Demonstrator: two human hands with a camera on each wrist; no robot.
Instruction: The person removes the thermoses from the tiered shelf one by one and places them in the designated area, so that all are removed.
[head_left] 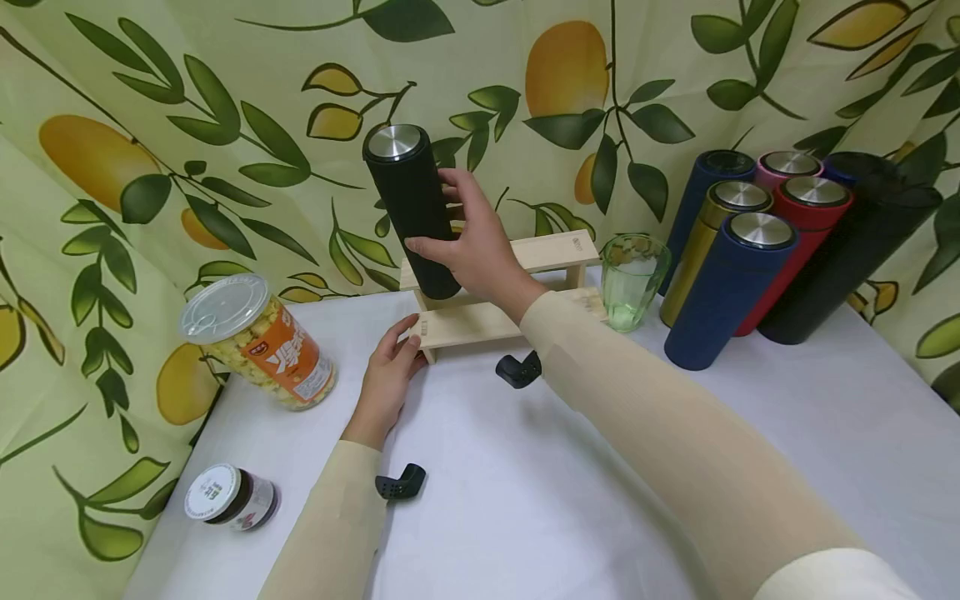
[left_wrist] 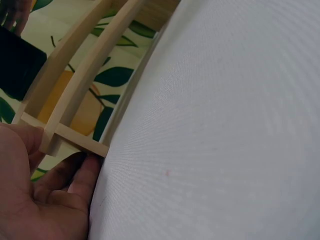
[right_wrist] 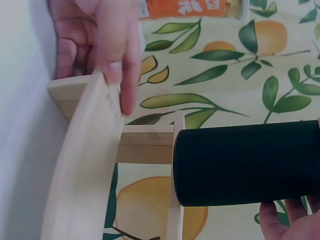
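Note:
A black thermos bottle with a silver lid is gripped by my right hand, thumb on the near side and fingers behind. It leans slightly, its base at the left end of the upper board of a two-step wooden rack. In the right wrist view the bottle's base meets that board's edge. My left hand holds the left end of the lower board. Seen from the left wrist, the thumb lies against the board's end and the fingers curl by the side support.
Right of the rack stands a green glass, then a group of several bottles, including a blue bottle and a red bottle. At left are a popcorn jar and a small white-lidded jar. A patterned curtain hangs behind.

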